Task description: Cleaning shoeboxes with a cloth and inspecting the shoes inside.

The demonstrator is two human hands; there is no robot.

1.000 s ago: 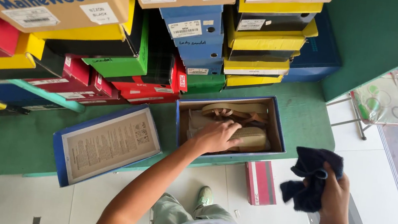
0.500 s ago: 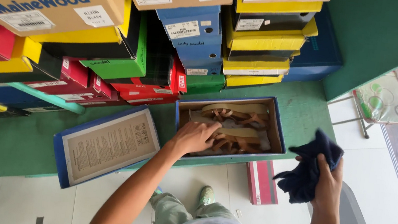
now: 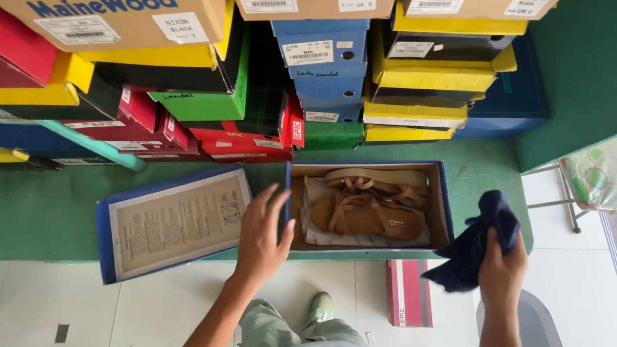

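Left hand (image 3: 263, 232) is open, fingers spread, at the left wall of the box (image 3: 442, 206), thumb just touching its corner. Right hand (image 3: 502, 272) grips a dark cloth (image 3: 479, 238) just right of the box. Inside the box lie tan sandals (image 3: 367, 210) on paper, both in place, one flat and one on edge toward the back. Left of the box the lid (image 3: 173, 220) lies inside up on the green shelf (image 3: 4, 226). Judging by this, the sandals are packed; the box is not yet closed.
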